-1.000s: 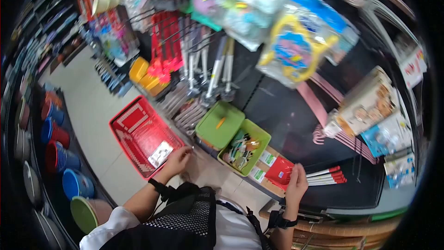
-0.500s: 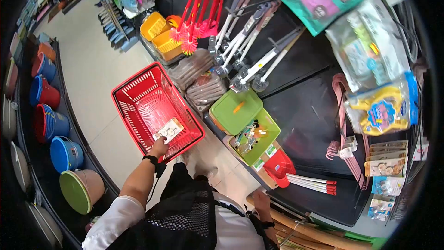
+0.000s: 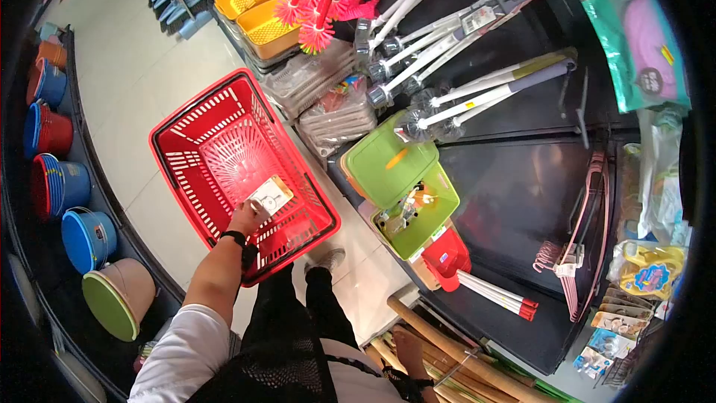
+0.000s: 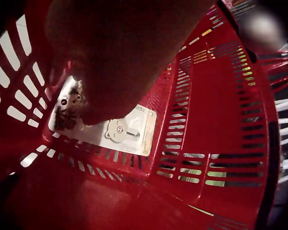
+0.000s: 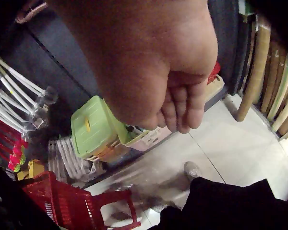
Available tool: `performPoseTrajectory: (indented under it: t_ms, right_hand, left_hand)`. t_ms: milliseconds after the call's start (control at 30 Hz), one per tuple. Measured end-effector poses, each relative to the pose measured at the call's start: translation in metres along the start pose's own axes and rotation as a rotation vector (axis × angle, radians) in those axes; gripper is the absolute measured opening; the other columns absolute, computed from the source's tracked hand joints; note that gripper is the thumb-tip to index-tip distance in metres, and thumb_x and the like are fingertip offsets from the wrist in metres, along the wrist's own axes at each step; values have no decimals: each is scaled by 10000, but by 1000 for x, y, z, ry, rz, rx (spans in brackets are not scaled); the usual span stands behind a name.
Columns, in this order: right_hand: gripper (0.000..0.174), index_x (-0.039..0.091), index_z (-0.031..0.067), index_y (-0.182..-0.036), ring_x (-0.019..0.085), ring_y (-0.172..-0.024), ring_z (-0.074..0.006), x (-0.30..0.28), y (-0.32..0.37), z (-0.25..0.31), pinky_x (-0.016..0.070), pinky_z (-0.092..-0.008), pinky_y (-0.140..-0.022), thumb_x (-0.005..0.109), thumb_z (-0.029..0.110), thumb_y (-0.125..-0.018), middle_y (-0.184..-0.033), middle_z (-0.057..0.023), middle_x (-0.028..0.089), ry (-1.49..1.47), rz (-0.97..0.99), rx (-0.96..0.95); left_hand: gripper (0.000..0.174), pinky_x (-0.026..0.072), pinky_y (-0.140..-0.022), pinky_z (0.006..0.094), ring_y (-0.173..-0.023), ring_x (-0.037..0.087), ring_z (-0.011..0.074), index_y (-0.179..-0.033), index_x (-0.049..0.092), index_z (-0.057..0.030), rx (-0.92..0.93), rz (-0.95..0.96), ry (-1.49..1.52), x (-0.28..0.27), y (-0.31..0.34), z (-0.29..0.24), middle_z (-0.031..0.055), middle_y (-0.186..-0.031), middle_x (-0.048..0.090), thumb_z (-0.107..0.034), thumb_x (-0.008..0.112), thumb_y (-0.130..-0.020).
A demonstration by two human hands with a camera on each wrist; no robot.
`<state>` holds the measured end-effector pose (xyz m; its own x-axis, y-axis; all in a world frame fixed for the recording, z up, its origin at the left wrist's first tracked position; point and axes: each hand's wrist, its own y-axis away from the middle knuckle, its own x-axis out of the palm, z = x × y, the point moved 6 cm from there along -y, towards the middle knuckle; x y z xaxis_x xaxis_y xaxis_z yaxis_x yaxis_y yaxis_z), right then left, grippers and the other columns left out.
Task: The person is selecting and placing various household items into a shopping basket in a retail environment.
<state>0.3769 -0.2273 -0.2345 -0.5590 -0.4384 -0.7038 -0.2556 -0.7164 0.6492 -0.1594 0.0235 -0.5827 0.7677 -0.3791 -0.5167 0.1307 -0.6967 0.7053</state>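
Observation:
Inside the red basket (image 3: pixel 304 233), the left hand (image 3: pixel 248 218) reaches down and its fingers pinch the near end of a flat white card pack (image 3: pixel 273 195). In the left wrist view the hand (image 4: pixel 110 62) is dark and covers part of the pack (image 4: pixel 129 130), which shows a pig-face shape with a small hook; the thumb's hold is partly hidden. The right hand (image 3: pixel 409 349) hangs low near the bamboo poles, holding nothing. Its fingers are loosely curled in the right wrist view, where the hand (image 5: pixel 158 72) passes in front of the green box.
Right of the basket stand a green bin (image 3: pixel 425 216) with small items, its lid (image 3: pixel 391 160), a red dustpan (image 3: pixel 447 257) and white sticks (image 3: pixel 496 295). Brushes hang above. Buckets (image 3: pixel 89 239) line the left shelf; bamboo poles (image 3: pixel 440 339) lie at lower right.
The left hand has gone from the basket's near rim down inside, at the pack. The right hand has dropped from beside the dustpan to the lower edge. The head view has shifted.

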Motion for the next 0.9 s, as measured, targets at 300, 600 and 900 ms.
performPoseTrajectory:
  t_ms: [300, 600, 900]
  right_hand:
    - [409, 704, -19, -1098, 713, -810, -213, -11, -1, 63, 551, -341, -731, 576, 343, -959, -873, -149, 740, -74, 48, 67]
    - [384, 686, -2, -1139, 712, -806, -194, 1, -7, 49, 554, -313, -744, 585, 330, -975, -883, -151, 736, -63, -27, -67]
    - [283, 693, 18, -1086, 688, -953, -338, -22, -26, 96, 551, -395, -834, 549, 231, -969, -1018, -180, 719, 152, -63, -323]
  left_hand:
    - [753, 421, -1049, 538, -1263, 474, 499, -1394, 382, -55, -143, 76, -260, -39, 15, -25, 302, -1343, 465, -336, 721, -783]
    - [469, 427, -1000, 551, -1200, 527, 477, -1244, 464, -33, -65, -34, -248, -35, 37, -44, 314, -1228, 574, -316, 553, -881]
    - [380, 512, -839, 492, -980, 663, 410, -1072, 601, -46, 159, 64, -18, -66, 65, -89, 237, -996, 685, -319, 703, -827]
